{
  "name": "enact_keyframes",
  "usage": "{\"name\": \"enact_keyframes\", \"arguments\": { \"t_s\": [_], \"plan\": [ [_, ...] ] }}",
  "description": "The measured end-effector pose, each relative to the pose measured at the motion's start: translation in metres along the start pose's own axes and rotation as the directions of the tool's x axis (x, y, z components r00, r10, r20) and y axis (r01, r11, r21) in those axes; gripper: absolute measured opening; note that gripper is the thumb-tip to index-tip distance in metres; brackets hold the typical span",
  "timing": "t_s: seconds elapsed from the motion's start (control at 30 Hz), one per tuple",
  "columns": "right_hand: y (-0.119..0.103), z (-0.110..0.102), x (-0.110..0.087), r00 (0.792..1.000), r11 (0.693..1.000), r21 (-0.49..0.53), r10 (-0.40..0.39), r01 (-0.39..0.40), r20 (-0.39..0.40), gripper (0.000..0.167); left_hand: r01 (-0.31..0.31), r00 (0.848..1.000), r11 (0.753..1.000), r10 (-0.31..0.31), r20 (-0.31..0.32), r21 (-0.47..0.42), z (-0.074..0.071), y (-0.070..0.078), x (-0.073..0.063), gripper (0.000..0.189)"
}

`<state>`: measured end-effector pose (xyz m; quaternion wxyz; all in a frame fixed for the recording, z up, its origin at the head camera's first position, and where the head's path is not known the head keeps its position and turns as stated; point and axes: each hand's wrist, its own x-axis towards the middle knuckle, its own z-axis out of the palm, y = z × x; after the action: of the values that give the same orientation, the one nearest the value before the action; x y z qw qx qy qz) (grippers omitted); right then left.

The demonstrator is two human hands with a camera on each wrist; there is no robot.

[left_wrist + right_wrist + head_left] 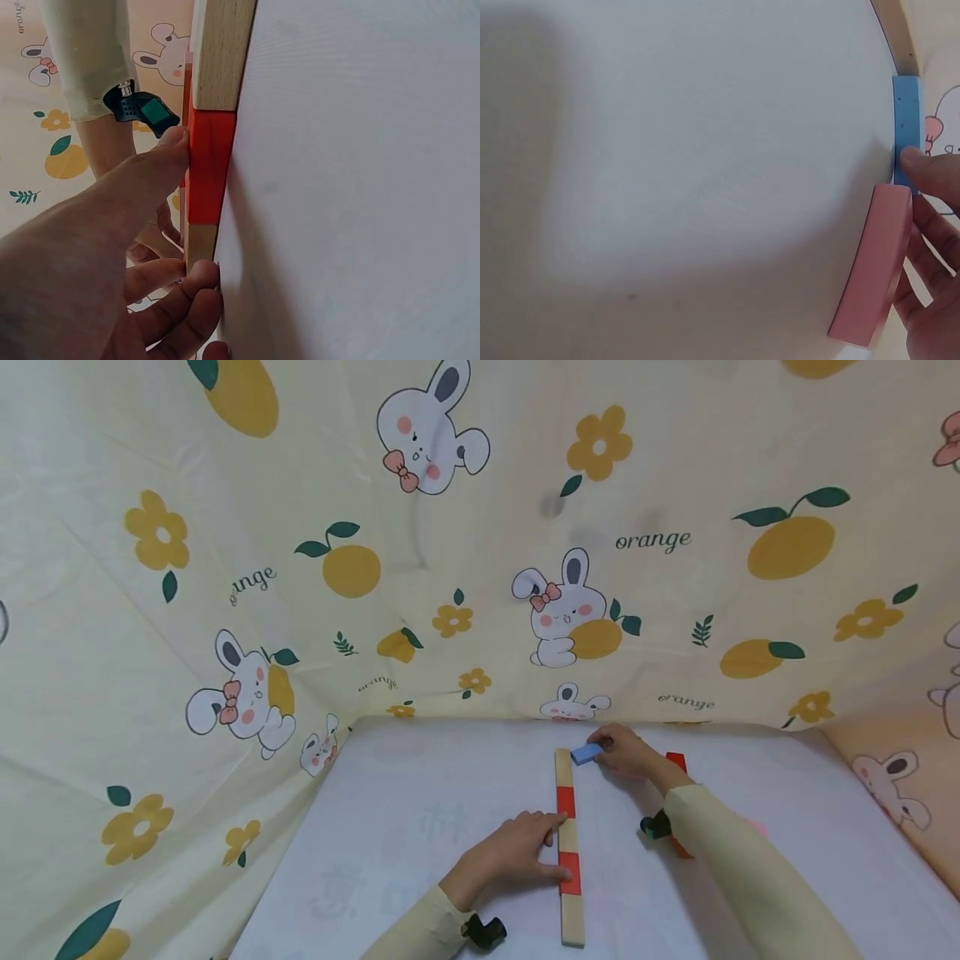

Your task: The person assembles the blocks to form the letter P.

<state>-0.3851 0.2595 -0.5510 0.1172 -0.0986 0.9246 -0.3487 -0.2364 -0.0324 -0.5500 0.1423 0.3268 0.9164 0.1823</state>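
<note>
A straight row of plain wooden blocks (572,920) and red blocks (566,802), set end to end, runs away from the person in the head view. My left hand (517,846) lies along its left side, thumb and index finger touching the blocks, thumb against the nearer red block (208,169). At the row's far end my right hand (626,752) pinches a blue block (587,754) between thumb and fingers. One end of this blue block (907,112) is right by the end wooden block (897,34). A pink block (870,266) stands close by the right fingers.
Red blocks (677,761) lie on the white tabletop (420,793) to the right, partly hidden under the right forearm (738,860). A bit of pink (757,827) shows beyond that sleeve. A patterned cloth (480,610) hangs behind and beside the table.
</note>
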Motion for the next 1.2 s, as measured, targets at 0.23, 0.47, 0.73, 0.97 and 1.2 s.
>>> {"name": "enact_keyframes", "arguments": {
  "t_s": [0.23,0.47,0.73,0.97,1.2],
  "plan": [
    [0.004,0.002,0.001,1.0,1.0,0.017,0.017,-0.017,0.008,0.038,0.013,1.0,1.0,-0.013,0.008,0.002,0.001,0.001,-0.001,0.088],
    [0.003,-0.007,-0.006,1.0,1.0,0.025,-0.004,0.005,-0.025,0.041,0.02,1.0,1.0,-0.02,0.011,0.004,0.002,0.0,0.0,0.088],
    [0.006,-0.027,-0.025,0.996,0.999,0.037,-0.016,0.019,-0.091,0.039,-0.008,1.0,1.0,0.008,0.001,0.009,0.004,-0.002,0.001,0.088],
    [0.016,-0.042,-0.049,0.992,0.997,-0.009,-0.077,0.076,-0.099,0.04,0.013,1.0,1.0,-0.013,0.009,-0.013,0.001,-0.002,0.0,0.089],
    [0.026,-0.044,-0.069,0.996,0.998,-0.037,-0.054,0.052,-0.066,0.041,0.008,1.0,1.0,-0.007,0.015,-0.028,0.001,0.002,-0.001,0.088]
  ]
}}
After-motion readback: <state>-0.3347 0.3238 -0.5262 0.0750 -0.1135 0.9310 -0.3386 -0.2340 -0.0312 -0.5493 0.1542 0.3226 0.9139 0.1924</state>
